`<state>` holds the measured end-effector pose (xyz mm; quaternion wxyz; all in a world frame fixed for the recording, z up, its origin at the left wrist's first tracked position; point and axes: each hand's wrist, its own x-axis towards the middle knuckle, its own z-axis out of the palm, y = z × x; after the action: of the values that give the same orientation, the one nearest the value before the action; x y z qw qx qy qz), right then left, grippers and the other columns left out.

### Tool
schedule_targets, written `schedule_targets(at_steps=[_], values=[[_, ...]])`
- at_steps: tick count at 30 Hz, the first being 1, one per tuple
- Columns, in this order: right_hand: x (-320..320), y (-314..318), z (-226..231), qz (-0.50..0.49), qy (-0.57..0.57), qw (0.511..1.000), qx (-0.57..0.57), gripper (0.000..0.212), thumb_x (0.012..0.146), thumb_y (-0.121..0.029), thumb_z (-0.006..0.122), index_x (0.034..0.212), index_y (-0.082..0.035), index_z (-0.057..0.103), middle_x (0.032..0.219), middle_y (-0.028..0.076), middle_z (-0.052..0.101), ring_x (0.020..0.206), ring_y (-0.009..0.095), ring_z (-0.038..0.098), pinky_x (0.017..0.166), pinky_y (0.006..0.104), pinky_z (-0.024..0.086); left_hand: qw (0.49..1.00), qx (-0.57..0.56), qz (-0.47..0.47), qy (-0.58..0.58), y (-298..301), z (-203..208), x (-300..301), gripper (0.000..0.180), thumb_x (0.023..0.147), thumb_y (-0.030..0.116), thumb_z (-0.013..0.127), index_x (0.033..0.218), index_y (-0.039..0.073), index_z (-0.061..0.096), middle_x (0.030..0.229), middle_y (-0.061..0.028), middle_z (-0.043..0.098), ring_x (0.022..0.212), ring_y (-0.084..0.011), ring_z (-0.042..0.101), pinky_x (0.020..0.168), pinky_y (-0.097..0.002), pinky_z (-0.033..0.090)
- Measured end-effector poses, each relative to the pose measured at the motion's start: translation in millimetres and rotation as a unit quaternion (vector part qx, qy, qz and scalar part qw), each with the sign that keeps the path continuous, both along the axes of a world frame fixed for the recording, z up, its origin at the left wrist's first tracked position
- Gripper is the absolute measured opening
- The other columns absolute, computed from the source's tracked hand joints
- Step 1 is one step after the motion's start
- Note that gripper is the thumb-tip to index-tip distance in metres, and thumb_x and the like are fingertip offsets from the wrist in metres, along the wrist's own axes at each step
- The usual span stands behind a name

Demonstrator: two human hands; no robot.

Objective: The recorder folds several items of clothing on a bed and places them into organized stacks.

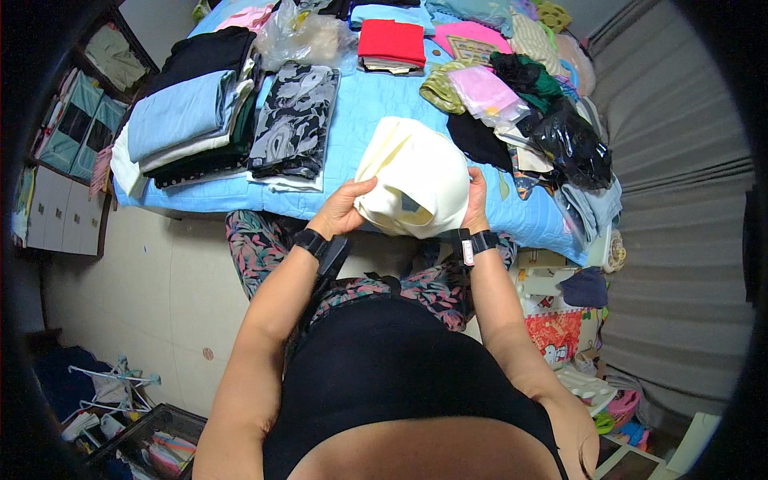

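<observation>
Over the near edge of the bed (360, 104) I hold up a cream-white piece of soft clothing (424, 164) with a smooth, rounded, cup-like bulge. An opening gapes in its lower front; its exact kind is unclear. My left hand (344, 206) grips its left side, thumb on top. At the right side my right hand (476, 200) is closed on the edge, with its fingers partly hidden. Just beyond and to the left lies a folded black-and-grey patterned garment (296, 120). Black bands are strapped on both wrists.
Folded clothes (180, 112) are stacked on the bed's left, and a red folded stack (391, 44) lies at the back. Mixed clothes and a black plastic bag (572, 144) heap up on the right. A grey curtain (672, 160) hangs beyond. An open crate (152, 436) stands on the floor lower left.
</observation>
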<state>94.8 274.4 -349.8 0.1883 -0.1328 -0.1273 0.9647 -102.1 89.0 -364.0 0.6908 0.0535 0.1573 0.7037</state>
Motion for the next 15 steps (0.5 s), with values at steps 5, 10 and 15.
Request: schedule_targets(at_steps=[5,10,15], values=[[19.9,30.2,-34.9,-0.061,-0.078,0.994,0.035,0.049,0.080,-0.015,0.051,0.125,0.006,0.051,0.116,0.022,0.063,0.101,0.033,0.065,0.092,0.0448,0.052,0.996,0.054,0.072,-0.018,-8.1,14.2,-19.2,0.052,0.095,0.021,0.057,0.139,0.001,0.039,0.134,-0.0135,0.053,0.124,-0.0280,0.051,0.106,-0.0456,0.041],[15.6,30.6,-46.7,-0.101,-0.129,0.985,0.042,0.039,0.090,-0.018,0.052,0.121,0.004,0.055,0.112,0.019,0.065,0.096,0.030,0.067,0.086,0.0437,0.055,0.993,0.091,0.058,-0.038,-2.1,34.4,-27.0,0.058,0.098,0.041,0.048,0.140,0.002,0.040,0.136,-0.0150,0.052,0.124,-0.0299,0.052,0.105,-0.0474,0.041],[9.4,34.1,-48.2,-0.070,-0.131,0.987,0.053,0.037,0.097,-0.026,0.049,0.123,-0.001,0.057,0.115,0.015,0.066,0.100,0.027,0.065,0.089,0.0389,0.054,0.996,-0.023,0.035,0.084,11.9,26.6,-30.6,0.065,0.096,0.051,0.046,0.138,0.001,0.041,0.132,-0.0141,0.054,0.118,-0.0279,0.056,0.096,-0.0427,0.049]])
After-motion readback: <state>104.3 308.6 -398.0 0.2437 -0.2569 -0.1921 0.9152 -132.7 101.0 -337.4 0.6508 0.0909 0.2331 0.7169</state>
